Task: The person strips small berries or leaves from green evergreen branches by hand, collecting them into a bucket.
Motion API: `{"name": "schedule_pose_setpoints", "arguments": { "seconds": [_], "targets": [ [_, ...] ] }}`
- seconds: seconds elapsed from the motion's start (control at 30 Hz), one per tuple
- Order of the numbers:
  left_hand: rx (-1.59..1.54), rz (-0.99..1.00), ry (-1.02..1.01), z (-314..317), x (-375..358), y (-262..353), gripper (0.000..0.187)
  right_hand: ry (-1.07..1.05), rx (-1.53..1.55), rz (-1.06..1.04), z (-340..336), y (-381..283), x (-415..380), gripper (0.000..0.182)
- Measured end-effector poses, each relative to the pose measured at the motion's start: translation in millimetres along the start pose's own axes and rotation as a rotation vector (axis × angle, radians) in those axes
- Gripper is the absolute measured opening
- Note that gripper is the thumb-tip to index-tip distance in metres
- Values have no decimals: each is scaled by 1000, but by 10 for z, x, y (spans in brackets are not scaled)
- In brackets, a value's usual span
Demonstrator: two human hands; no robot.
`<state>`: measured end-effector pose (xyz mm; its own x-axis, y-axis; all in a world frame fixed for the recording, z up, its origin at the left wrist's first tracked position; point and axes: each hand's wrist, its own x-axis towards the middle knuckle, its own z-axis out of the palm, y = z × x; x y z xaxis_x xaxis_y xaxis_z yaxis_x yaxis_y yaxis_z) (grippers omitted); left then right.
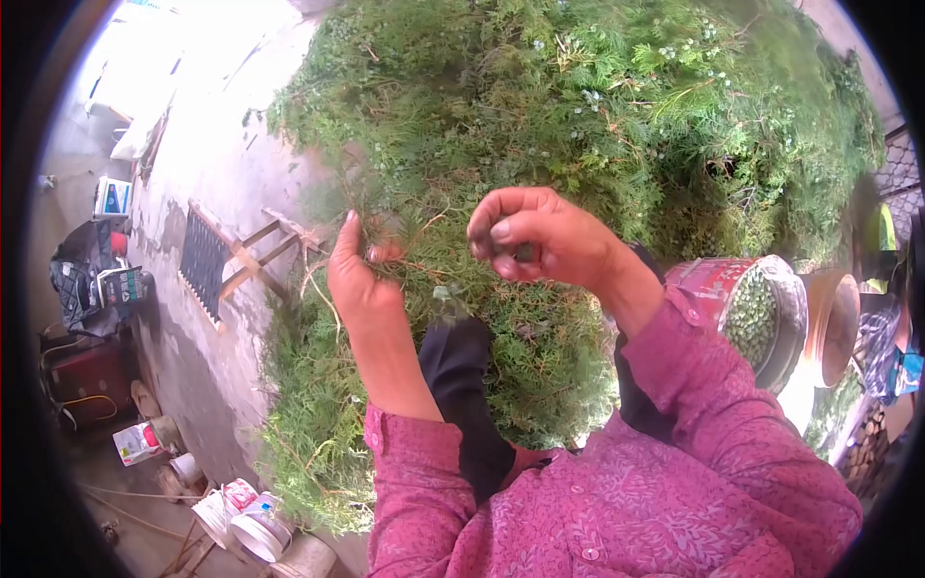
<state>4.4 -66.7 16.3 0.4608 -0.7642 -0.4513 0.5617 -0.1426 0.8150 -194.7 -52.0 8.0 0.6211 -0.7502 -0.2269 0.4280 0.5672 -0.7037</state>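
Observation:
My left hand (pixel 364 279) is closed around a leafy conifer sprig (pixel 426 268), its thumb pointing up and thin twigs sticking out past the fingers. To its right, my right hand (pixel 549 236) is curled with thumb and fingers drawn together; what lies inside, if anything, is hidden. Beneath both hands spreads a large heap of cut green conifer branches (pixel 462 135), some bearing small pale-green cones (pixel 593 96). Beside my right forearm, a red and white bucket (pixel 708 284) lies tilted, holding many small green cones (pixel 752 313).
Behind the bucket is an orange-brown bucket (pixel 838 328). At left, a wooden frame (pixel 255 255) with a dark panel lies on the concrete floor (pixel 193 366). White buckets (pixel 255 530) stand at lower left. My dark-trousered leg (pixel 462 385) is amid the branches.

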Motion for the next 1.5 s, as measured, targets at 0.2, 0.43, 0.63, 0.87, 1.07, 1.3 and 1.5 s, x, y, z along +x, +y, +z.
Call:
{"name": "schedule_pose_setpoints", "arguments": {
  "seconds": [0.2, 0.43, 0.63, 0.87, 1.07, 1.3, 1.5],
  "targets": [
    [-145, -69, -273, -144, 119, -22, 14, 223, 8, 63, -94, 142, 131, 20],
    [-168, -89, -267, -108, 65, -54, 13, -14, -120, 188, 98, 249, 132, 24],
    [-99, -111, -161, -7, -30, -19, 10, 32, -50, 89, 155, 244, 121, 22],
    [-233, -145, -321, -33, 69, -161, 10, 140, 32, 126, 155, 174, 61, 15],
    [-252, -195, -180, -34, 112, -121, 12, 48, 62, 11, 117, 153, -3, 13],
    [-23, 19, 232, 18, 94, 41, 14, 54, 237, -55, 125, -43, -107, 14],
    [-146, 29, 58, -60, 167, -81, 11, 167, -190, -3, 212, 140, 26, 22]
  ]
}}
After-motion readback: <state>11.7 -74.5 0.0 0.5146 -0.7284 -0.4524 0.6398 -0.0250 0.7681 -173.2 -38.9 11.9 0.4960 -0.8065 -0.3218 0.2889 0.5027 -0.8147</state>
